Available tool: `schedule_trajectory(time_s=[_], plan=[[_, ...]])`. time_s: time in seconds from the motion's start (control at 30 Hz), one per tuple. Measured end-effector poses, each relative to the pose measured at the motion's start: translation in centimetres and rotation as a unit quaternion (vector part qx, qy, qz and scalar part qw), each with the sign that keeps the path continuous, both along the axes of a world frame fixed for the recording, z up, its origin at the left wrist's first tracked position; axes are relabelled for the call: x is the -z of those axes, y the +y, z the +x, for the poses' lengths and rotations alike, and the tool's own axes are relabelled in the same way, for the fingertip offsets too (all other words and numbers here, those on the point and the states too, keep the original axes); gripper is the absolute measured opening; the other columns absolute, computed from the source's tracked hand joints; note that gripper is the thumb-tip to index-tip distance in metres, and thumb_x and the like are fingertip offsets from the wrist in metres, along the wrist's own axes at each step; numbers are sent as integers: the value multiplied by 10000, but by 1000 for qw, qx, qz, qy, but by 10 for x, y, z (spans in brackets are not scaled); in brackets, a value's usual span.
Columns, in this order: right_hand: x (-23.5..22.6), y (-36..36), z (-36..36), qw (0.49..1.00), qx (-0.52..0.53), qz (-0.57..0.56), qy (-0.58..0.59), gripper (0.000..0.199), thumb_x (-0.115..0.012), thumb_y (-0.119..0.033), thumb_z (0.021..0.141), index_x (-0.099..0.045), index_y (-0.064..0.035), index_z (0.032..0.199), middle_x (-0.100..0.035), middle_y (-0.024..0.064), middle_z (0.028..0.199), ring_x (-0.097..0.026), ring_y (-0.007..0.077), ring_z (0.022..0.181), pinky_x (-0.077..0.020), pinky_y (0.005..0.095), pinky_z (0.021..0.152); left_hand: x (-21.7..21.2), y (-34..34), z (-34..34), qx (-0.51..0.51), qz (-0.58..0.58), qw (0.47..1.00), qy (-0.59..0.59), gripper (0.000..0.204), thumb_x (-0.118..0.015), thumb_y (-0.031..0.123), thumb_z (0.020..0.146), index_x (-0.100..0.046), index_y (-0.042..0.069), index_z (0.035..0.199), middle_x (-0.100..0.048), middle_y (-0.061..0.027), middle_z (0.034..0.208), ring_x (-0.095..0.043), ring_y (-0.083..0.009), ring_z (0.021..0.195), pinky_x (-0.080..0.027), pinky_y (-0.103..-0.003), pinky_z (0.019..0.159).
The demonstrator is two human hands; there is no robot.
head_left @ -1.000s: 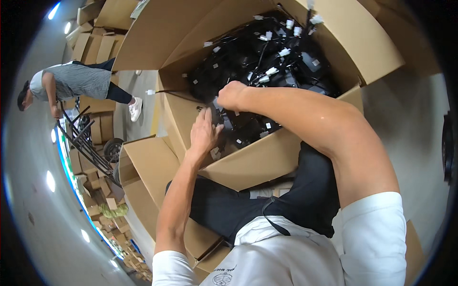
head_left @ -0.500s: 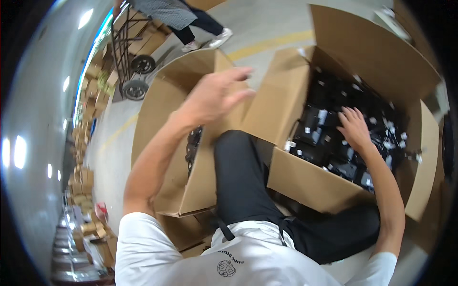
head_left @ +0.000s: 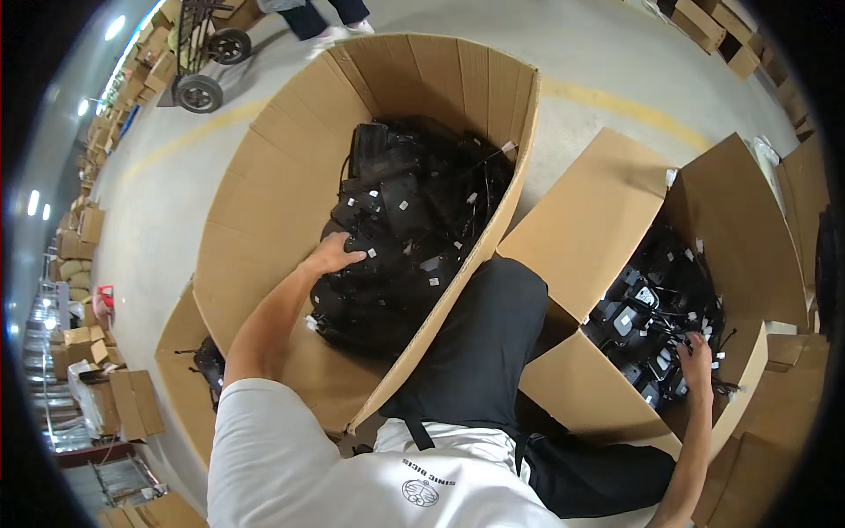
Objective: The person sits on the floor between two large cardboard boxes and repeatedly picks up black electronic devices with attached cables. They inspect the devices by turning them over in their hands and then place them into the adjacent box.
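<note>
Reaching into both boxes: our left hand (head_left: 334, 255) curls onto a black device (head_left: 387, 264) atop the heaped left carton (head_left: 264, 202); our right hand (head_left: 695, 356) rests among tagged black units (head_left: 651, 317) in the right carton (head_left: 598, 220), grip unclear. Both cartons look full, so we judge most handling remains.

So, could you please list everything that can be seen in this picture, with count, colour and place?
Large cardboard box: one, brown, open, left of centre, on the floor.
Second cardboard box: one, brown, open, on the right.
Black devices with cables and white tags: many, piled in the left box.
Black devices with white tags: many, in the right box.
Hand cart: one, dark, top left.
Another person's legs: top edge, beside the cart.
Stacked cartons: several, brown, along the left wall.
Yellow floor line: one, upper right.
Left hand: on the left pile.
Right hand: in the right box, among the devices.
</note>
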State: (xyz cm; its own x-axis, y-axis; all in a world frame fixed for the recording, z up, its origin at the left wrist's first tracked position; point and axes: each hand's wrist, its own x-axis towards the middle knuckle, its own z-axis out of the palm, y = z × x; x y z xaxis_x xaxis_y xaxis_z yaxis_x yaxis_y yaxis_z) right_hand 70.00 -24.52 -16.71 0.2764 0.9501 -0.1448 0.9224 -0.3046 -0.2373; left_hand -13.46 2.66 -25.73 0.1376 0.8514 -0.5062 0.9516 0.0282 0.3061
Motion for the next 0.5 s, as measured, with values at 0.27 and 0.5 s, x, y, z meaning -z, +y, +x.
schedule_trajectory(time_s=[0.27, 0.5], plan=[[-16, 19, -49, 997, -50, -50, 13, 379, -737, -123, 857, -682, 74, 1175, -686, 257, 1194, -649, 410, 1138, -500, 428, 1012, 13, 5, 55, 128, -80, 988, -24, 772, -902, 465, 694, -637, -11, 1241, -664, -214, 1244, -637, -351, 1154, -504, -429, 989], [-72, 61, -152, 987, -104, 78, 90, 265, -700, -55, 896, -692, 50, 1139, -717, 214, 1127, -691, 389, 1056, -532, 390, 930, -71, -5, 37, 125, -113, 978, -126, 481, -881, 304, 747, -710, 18, 1095, -739, -130, 931, -685, -222, 880, -542, -374, 805]])
